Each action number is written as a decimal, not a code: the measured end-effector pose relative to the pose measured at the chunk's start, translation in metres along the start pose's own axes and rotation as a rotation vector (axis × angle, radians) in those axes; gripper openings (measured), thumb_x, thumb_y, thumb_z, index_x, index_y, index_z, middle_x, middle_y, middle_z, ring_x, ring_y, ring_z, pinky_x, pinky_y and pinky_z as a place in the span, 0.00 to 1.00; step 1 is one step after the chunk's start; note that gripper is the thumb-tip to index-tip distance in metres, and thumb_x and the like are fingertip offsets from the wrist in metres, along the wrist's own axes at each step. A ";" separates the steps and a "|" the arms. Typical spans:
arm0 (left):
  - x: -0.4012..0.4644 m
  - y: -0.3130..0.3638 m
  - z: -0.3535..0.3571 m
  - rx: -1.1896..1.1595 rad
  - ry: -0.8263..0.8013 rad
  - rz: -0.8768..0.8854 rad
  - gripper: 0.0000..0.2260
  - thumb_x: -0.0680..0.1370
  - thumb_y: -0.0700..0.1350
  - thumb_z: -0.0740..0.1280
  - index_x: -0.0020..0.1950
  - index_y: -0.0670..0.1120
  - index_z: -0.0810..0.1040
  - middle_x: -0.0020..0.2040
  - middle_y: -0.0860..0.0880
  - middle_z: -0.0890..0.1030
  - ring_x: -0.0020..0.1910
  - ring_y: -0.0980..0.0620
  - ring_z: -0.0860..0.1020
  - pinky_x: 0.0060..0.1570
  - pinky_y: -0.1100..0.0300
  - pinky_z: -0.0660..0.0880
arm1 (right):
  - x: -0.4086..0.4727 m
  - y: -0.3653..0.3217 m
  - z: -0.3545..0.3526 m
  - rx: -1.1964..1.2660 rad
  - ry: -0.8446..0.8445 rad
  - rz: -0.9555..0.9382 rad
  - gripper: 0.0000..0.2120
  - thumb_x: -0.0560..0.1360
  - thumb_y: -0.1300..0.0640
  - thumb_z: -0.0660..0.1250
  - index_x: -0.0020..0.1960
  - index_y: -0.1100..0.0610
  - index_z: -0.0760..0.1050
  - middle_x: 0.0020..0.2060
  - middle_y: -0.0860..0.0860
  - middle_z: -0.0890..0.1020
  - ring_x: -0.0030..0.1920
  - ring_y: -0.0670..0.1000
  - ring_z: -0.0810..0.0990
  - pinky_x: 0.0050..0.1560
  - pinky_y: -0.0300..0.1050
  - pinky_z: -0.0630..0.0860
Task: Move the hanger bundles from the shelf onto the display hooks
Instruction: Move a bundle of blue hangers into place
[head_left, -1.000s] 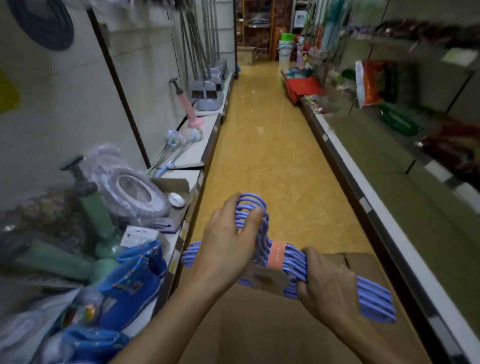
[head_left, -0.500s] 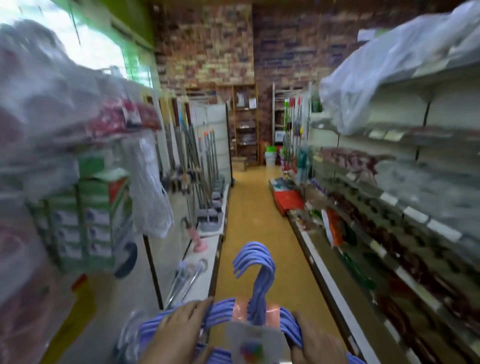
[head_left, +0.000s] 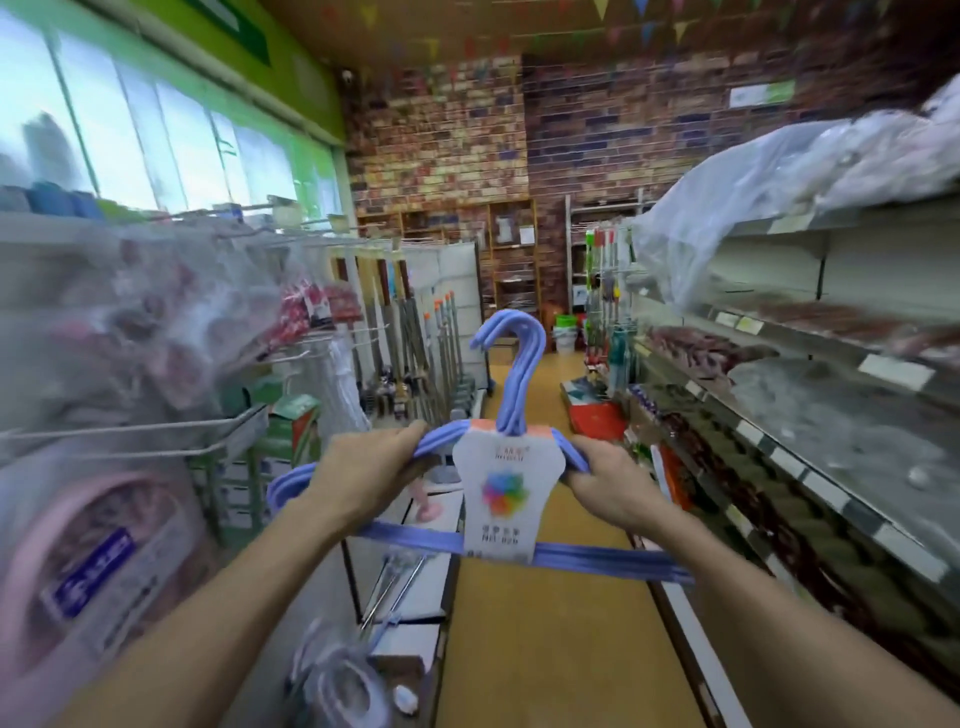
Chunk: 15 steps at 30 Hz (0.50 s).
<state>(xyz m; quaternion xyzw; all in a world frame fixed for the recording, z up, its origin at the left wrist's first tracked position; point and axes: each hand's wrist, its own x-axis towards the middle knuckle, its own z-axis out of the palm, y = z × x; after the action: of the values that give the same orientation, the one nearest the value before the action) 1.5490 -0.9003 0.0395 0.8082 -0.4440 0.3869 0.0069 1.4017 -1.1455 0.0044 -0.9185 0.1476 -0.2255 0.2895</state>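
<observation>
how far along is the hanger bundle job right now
Done: one blue hanger bundle is off the shelf. In hand: the left hand and right hand grip its shoulders, hooks upright, over the aisle. Left: it hangs on nothing yet; the wire display hooks on the left rack look like the likely target. Other bundles aren't visible.

My one camera sits on my head and faces straight down the shop aisle toward the brick wall (head_left: 436, 130) far ahead, tilted little; my forearms rise from the bottom edge, nearest the lens, well short of that wall
</observation>
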 end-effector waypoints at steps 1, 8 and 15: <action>0.003 0.005 -0.009 0.005 -0.013 -0.025 0.13 0.76 0.58 0.69 0.45 0.50 0.71 0.35 0.49 0.81 0.33 0.44 0.81 0.26 0.59 0.62 | 0.001 -0.001 -0.008 -0.022 0.003 -0.023 0.13 0.78 0.48 0.63 0.37 0.49 0.66 0.34 0.49 0.75 0.37 0.54 0.73 0.40 0.54 0.70; -0.003 0.044 -0.060 0.172 -0.114 -0.214 0.15 0.82 0.59 0.55 0.56 0.50 0.70 0.45 0.48 0.84 0.41 0.44 0.82 0.30 0.56 0.63 | 0.000 -0.005 -0.047 -0.179 0.115 -0.262 0.08 0.79 0.52 0.62 0.42 0.50 0.66 0.34 0.51 0.77 0.36 0.60 0.76 0.32 0.48 0.65; -0.047 0.052 -0.122 0.308 -0.217 -0.348 0.15 0.83 0.59 0.53 0.58 0.49 0.67 0.48 0.47 0.83 0.45 0.40 0.81 0.34 0.54 0.64 | -0.009 -0.036 -0.040 -0.164 0.145 -0.513 0.05 0.79 0.54 0.62 0.50 0.56 0.72 0.38 0.57 0.81 0.39 0.63 0.78 0.35 0.48 0.65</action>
<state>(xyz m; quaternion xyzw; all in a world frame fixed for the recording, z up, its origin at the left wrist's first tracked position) 1.4216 -0.8553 0.0777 0.9008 -0.2324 0.3537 -0.0975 1.3795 -1.1321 0.0520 -0.9276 -0.0515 -0.3440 0.1362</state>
